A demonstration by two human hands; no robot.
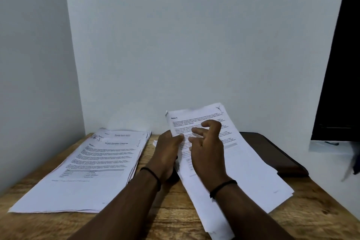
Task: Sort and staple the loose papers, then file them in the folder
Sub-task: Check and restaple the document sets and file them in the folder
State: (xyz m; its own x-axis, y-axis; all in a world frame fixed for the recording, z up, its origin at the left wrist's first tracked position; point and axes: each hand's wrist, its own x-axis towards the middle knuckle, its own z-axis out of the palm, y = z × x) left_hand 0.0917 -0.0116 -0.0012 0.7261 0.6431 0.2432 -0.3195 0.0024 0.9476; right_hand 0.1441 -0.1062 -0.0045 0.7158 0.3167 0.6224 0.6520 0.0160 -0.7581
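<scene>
Papers (229, 154) at 3 o'clock were pinched by left hand (165, 152); right hand (206, 148) hovered released over them.

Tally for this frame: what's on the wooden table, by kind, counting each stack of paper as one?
Paper stacks: 2, the left stack lying flat, the right stack with its top sheet gripped by the left hand, the right hand over it.
Dark brown folder: 1
No stapler in view.
Total: 3
</scene>
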